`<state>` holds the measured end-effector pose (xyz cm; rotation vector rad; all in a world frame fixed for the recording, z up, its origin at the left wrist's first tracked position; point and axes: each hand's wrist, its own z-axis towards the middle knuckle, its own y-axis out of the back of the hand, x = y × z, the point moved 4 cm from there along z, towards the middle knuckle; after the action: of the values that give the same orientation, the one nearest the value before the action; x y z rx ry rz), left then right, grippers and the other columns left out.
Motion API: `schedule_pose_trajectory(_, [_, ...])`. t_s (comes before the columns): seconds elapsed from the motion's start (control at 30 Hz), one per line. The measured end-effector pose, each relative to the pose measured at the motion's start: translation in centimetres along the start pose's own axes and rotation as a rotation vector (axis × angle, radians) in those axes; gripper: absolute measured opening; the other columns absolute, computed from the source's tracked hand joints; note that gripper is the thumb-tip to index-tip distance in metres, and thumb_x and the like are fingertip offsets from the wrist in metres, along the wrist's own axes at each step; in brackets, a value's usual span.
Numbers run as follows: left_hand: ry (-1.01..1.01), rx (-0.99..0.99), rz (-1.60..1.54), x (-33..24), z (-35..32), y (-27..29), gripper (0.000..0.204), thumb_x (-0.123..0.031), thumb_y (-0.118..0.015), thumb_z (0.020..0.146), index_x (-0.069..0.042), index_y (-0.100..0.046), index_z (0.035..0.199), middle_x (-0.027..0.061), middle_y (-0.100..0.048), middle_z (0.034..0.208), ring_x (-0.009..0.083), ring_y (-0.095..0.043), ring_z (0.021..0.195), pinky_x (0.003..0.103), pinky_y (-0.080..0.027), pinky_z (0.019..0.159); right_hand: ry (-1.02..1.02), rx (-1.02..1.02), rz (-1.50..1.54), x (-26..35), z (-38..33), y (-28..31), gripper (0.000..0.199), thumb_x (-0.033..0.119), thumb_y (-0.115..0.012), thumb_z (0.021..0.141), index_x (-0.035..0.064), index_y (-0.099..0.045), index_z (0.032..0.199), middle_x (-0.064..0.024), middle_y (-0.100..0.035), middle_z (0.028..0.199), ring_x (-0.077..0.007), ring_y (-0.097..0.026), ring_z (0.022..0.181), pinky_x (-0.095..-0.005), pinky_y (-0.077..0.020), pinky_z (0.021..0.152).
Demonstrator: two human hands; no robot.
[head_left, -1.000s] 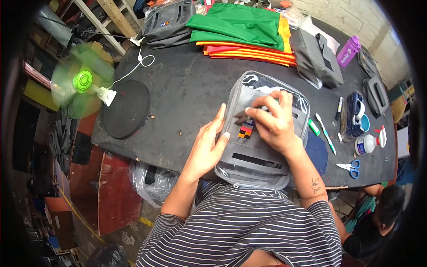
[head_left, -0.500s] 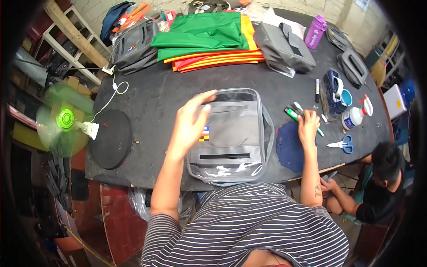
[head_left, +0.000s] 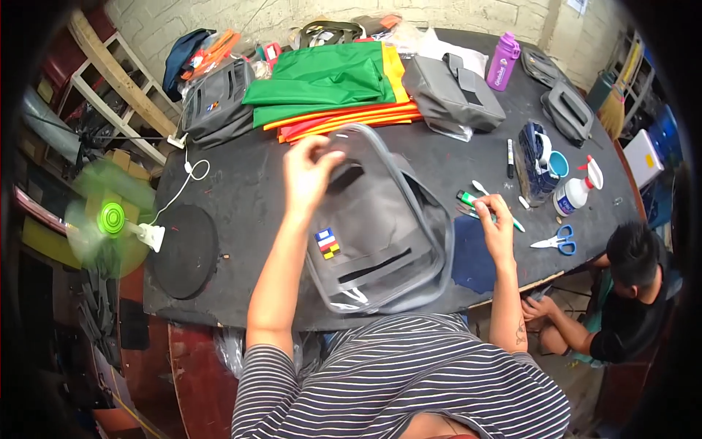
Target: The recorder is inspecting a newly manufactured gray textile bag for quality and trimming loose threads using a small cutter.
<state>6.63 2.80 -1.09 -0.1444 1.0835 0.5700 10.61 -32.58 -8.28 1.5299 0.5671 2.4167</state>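
A grey bag with clear plastic parts, dark slots and a small colourful patch lies at the table's near middle, turned at a slant with its far end raised. My left hand is closed on its far left edge. My right hand is closed in a pinch to the right of the bag, above a dark blue fabric piece. A thin, small thing shows at its fingertips, too small to name. Beside that hand lie a green lighter-like item and a white-and-green pen-like tool.
Blue-handled scissors, a spray bottle, a marker and a dark blue container stand or lie at right. Folded green fabric and grey bags line the back. A green fan spins at left; a person sits at right.
My left hand has taken hold of the bag, which has turned and tilted, its far end up. My right hand has lifted from the small tools and drawn slightly toward me.
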Motion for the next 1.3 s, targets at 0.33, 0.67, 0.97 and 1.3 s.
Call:
schedule_pose_trajectory(0.33, [-0.001, -0.395, -0.429, -0.9, -11.6, 4.2, 0.024, -0.005, -0.06, 0.088, 0.0, -0.052, 0.11, 0.0048, -0.057, 0.098, 0.0124, -0.056, 0.087, 0.024, -0.044, 0.081, 0.377, 0.047, 0.071, 7.4, 5.0, -4.3, 0.031, 0.022, -0.068, 0.081, 0.0006, -0.061, 0.102, -0.0115, -0.055, 0.118, -0.0256, -0.046, 0.118, -0.0355, -0.0362, 0.1])
schedule_pose_trajectory(0.67, [0.237, -0.195, -0.34, -3.6, -10.5, 5.2, 0.02, -0.02, -0.056, 0.094, -0.003, -0.06, 0.105, -0.0012, -0.056, 0.079, 0.0068, -0.051, 0.068, 0.022, -0.04, 0.062, 0.155, 0.063, 0.604, 11.1, 6.8, -6.2, 0.029, -0.001, -0.062, 0.082, 0.002, -0.059, 0.11, -0.0019, -0.058, 0.096, -0.0106, -0.054, 0.092, -0.0229, -0.0422, 0.084])
schedule_pose_trajectory(0.97, [-0.776, -0.64, 0.205, -9.7, -12.7, 4.3, 0.008, -0.005, -0.055, 0.08, 0.003, -0.057, 0.08, 0.0099, -0.05, 0.079, 0.0222, -0.049, 0.071, 0.033, -0.04, 0.061, 0.853, -0.314, 0.564, 14.3, 7.8, -5.0, 0.027, 0.027, -0.061, 0.085, 0.0012, -0.056, 0.092, -0.0084, -0.048, 0.089, -0.0181, -0.045, 0.083, -0.0266, -0.038, 0.074])
schedule_pose_trajectory(1.3, [0.316, -0.187, -0.262, -4.0, -10.2, 3.2, 0.021, -0.016, -0.06, 0.093, -0.005, -0.056, 0.076, -0.0086, -0.045, 0.064, -0.0001, -0.033, 0.053, 0.018, -0.024, 0.048, 0.133, 0.085, 0.553, 7.3, 11.8, -8.2, 0.031, 0.027, -0.059, 0.093, 0.0049, -0.058, 0.071, 0.0048, -0.052, 0.067, -0.0045, -0.044, 0.065, -0.0214, -0.0345, 0.063])
